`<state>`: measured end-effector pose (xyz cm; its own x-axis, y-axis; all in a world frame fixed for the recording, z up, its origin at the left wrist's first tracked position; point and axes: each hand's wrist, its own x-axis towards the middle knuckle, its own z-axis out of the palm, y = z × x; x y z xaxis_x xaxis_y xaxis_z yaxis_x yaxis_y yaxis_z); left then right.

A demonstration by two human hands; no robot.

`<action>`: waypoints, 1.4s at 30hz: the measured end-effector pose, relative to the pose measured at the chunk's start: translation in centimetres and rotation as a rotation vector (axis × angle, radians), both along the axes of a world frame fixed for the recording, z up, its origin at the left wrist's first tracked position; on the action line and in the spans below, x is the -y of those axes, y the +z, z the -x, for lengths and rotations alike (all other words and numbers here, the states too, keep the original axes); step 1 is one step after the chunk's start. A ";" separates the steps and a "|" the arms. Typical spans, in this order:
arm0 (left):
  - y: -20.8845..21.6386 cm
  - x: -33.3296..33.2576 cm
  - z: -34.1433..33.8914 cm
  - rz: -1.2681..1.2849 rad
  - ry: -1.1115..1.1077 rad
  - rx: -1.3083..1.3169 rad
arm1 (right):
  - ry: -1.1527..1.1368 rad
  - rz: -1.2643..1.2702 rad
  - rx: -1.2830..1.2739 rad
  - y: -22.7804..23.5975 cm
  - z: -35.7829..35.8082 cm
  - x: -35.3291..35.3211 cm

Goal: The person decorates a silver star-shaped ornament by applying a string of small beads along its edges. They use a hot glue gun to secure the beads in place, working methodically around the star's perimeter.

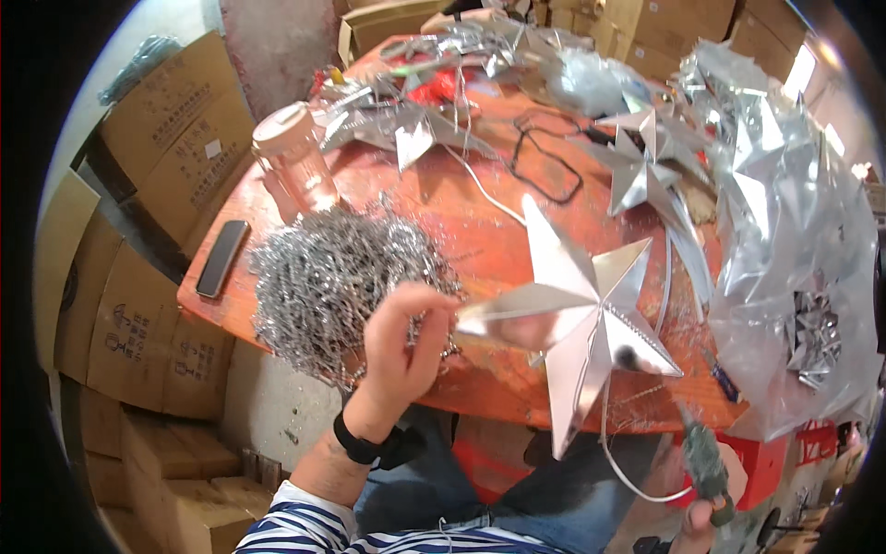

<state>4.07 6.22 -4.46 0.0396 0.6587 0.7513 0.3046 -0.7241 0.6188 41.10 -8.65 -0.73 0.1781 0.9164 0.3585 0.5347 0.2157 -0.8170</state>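
A shiny silver five-pointed star (580,319) is held up over the table's near edge. My left hand (406,342) pinches the tip of its left point between thumb and fingers. Low at the right, my right hand (724,494) is closed round a dark green glue gun (703,462) whose nozzle points upward. A white cord (637,489) runs from the gun and passes behind the star. Just beyond my left hand lies a heaped tangle of silver tinsel garland (337,282).
The orange-red table (461,231) carries a clear lidded jug (293,157), a phone (223,258), a black looped cord (544,166) and more silver stars (646,175). A big plastic bag (794,305) covers the right side. Cardboard boxes (171,138) stand at the left.
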 end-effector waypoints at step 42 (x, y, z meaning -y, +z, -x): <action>-3.5 14.2 10.2 0.783 0.300 0.204 | 0.074 0.229 0.758 0.9 -1.5 -5.5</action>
<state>-6.17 -8.02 -7.97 -0.3051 0.9510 0.0495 0.2432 0.0276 0.9696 42.63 -3.13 0.16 -0.1032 0.9818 0.1592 0.9536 0.1432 -0.2648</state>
